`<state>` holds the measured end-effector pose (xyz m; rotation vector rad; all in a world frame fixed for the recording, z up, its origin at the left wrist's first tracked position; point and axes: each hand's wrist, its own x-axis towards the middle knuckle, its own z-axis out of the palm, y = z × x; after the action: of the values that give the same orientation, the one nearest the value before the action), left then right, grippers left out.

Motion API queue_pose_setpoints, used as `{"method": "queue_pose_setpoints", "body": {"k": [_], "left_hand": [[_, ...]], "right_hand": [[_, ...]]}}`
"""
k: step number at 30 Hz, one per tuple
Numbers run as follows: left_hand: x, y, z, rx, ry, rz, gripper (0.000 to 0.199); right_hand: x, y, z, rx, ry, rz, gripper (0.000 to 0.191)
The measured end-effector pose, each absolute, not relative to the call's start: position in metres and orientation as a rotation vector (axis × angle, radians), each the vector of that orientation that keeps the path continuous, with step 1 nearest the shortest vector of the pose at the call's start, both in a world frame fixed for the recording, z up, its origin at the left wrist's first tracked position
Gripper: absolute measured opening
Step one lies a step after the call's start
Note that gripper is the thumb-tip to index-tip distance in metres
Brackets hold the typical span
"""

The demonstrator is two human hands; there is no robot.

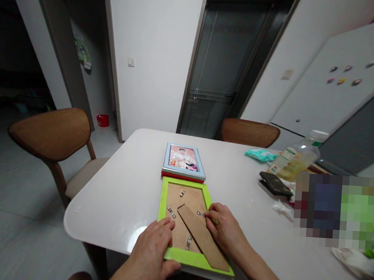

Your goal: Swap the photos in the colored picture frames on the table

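A lime-green picture frame (pixel 163 202) lies face down on the table, its brown backboard (pixel 176 234) showing. Several small metal clips sit around the backboard, one near the top (pixel 182 193). A long brown stand leg (pixel 202 236) slants across the back. My left hand (pixel 150 249) grips the lower left corner, fingers over the left side and thumb at the bottom edge. My right hand (pixel 224 227) is closed in a pinch at the metal clip (pixel 200 214) on the right side; its fingertips partly hide that clip.
Beyond the green frame lies a light-blue picture frame (pixel 185 173) on top of something red. At the right are a plastic bottle (pixel 295 157), a dark phone-like object (pixel 275 184), a teal packet (pixel 260 154) and crumpled tissue (pixel 283 209). Wooden chairs (pixel 52 132) stand around the white table (pixel 120 186).
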<state>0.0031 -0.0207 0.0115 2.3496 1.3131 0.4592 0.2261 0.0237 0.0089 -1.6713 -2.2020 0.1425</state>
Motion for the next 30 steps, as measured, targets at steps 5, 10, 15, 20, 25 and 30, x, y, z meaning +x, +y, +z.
{"method": "queue_pose_setpoints", "body": {"k": [5,10,15,20,25,30], "left_hand": [[0.002,-0.022,0.01,2.361,1.298,0.49,0.034],[0.001,-0.023,0.006,2.382,1.286,0.525,0.041],[0.0,-0.022,0.003,2.376,1.248,0.562,0.041],[0.0,-0.021,0.004,2.36,1.251,0.548,0.038],[0.0,-0.022,0.007,2.34,1.252,0.526,0.037],[0.0,-0.022,0.004,2.339,1.248,0.552,0.038]], "right_hand": [[0.202,0.019,0.021,-1.535,-2.197,0.163,0.025],[0.159,0.026,0.024,-1.418,-2.355,0.259,0.024],[0.149,0.035,0.016,-1.419,-2.395,0.27,0.024],[0.153,0.034,0.011,-1.378,-2.336,0.335,0.023],[0.159,0.044,0.01,-1.378,-2.251,0.303,0.022],[0.172,0.074,0.011,-1.578,-2.157,0.203,0.019]]}}
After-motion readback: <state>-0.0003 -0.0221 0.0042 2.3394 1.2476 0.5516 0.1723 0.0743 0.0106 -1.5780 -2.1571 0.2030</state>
